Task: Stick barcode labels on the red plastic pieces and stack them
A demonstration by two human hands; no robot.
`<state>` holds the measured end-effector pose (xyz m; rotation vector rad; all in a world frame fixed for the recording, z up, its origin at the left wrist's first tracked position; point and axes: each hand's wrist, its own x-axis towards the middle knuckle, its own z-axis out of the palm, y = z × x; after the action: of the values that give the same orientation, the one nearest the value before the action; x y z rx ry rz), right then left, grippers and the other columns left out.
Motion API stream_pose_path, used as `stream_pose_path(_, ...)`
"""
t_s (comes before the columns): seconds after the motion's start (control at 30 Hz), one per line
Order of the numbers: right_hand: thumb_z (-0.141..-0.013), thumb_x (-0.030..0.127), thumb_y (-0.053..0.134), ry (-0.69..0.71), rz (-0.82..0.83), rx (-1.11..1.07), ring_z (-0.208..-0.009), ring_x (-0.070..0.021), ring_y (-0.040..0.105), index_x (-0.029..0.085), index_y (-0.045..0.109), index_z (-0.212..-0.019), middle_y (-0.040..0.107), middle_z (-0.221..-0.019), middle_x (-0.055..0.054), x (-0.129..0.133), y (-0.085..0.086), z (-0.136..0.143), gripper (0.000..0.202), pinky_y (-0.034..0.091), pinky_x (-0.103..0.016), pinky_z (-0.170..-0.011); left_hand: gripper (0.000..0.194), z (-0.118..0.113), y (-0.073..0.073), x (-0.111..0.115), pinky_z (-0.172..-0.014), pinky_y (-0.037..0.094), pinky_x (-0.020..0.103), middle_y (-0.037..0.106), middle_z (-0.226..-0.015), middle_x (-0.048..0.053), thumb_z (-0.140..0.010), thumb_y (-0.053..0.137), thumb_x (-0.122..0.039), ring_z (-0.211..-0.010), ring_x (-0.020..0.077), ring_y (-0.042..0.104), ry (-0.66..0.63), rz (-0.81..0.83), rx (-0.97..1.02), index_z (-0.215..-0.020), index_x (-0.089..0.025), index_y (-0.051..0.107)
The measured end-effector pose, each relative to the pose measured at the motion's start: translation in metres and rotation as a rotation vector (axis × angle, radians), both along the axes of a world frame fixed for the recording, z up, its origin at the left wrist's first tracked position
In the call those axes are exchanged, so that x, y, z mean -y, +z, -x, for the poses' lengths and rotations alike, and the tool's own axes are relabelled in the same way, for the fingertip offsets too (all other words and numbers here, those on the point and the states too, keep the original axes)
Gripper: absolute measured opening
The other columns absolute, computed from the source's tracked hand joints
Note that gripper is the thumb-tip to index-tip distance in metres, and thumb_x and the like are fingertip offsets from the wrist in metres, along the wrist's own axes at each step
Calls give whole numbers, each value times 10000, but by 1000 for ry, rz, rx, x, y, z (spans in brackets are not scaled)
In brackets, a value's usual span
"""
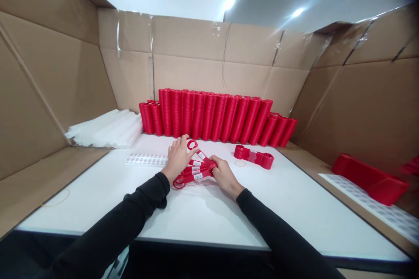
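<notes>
Holds a fan of red ring-ended pieces [207, 168] at a white table [278, 209], with four printed white labels [198, 176] in view on as many pieces. Grips the gathered end of the fan in the right hand [225, 175], with fingers [216, 161] curled tightly about the stacked rings. Reaches over the splayed end with the left hand [177, 154], fingers spread and thumb stretched toward the uppermost piece; cannot tell for certain any touch there. Wears two black sleeves [131, 213].

Has close by, to the right of the fan, one red bundle [254, 157], and between bundle and fan one thin rubber band [240, 166]; well to the left of the fan, a second band [59, 203]. Shows just left of the fan one label sheet [146, 159], partly behind the left hand, and farther left and back a pile of white wrappers [106, 128], too merged to count. Faces, behind the fan, one long row of red stacks [212, 115]: about ten tall columns along the front, three shorter at the right end, a few shorter at the left. Includes, far right of the fan, one larger red bundle [369, 178] by a second label sheet [347, 187], amid cardboard walls [193, 39] on three sides.
</notes>
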<state>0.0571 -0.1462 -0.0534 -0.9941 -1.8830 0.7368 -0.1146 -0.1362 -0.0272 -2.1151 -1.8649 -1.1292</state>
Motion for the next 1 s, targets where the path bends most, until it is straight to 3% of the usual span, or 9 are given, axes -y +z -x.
stream_pose_path(0.2,-612,97,319,-20,-14,-11,-617,-147,504,176,500,-713,575,-672,0,-4,-4,-1,222,354,-247,-572,261,8,-1,-9,-741,407,310,588,-894,71,-894,332,-342,-845,204,548,-174,-37,118,-1019,-171,485)
stream_pose_path(0.33,-612,103,321,-44,-15,-14,-622,-148,508,176,500,-704,576,-678,-3,-7,-5,-3,214,353,-248,-571,191,9,-3,-14,-731,421,317,571,-834,60,-867,336,-212,-811,202,553,-173,-40,158,-1024,-172,436)
stream_pose_path(0.5,-611,109,327,-143,-37,-46,-617,-149,490,179,478,-675,549,-641,3,-9,-1,-5,178,340,-252,-573,168,11,-5,-17,-755,421,325,546,-859,54,-837,320,-159,-848,197,553,-211,-43,179,-978,-192,406)
stream_pose_path(0.67,-594,116,319,-138,-46,-102,-582,-141,457,184,468,-667,509,-598,19,-8,3,-6,179,325,-247,-548,70,20,3,-17,-706,405,285,558,-794,26,-795,383,-210,-755,172,540,-291,70,187,-830,-191,441)
stream_pose_path(0.8,-577,115,310,-63,-29,-113,-561,-132,438,185,469,-666,492,-580,27,-5,3,-5,194,323,-243,-541,286,39,13,-19,-582,355,239,515,-645,-6,-817,380,-404,-613,138,479,-391,188,165,-673,-172,464)
stream_pose_path(0.9,-576,113,310,-45,-8,-95,-558,-129,434,185,465,-651,497,-579,25,-3,2,-4,186,317,-238,-528,363,53,15,-23,-491,292,223,440,-539,-24,-803,390,-448,-504,107,388,-526,372,124,-593,-160,460)
stream_pose_path(1.0,-562,102,305,41,18,-81,-559,-123,436,182,467,-649,500,-592,24,0,3,-3,200,317,-231,-518,296,63,10,-30,-483,289,218,440,-516,-21,-768,452,-365,-481,102,379,-457,445,30,-564,-152,483)
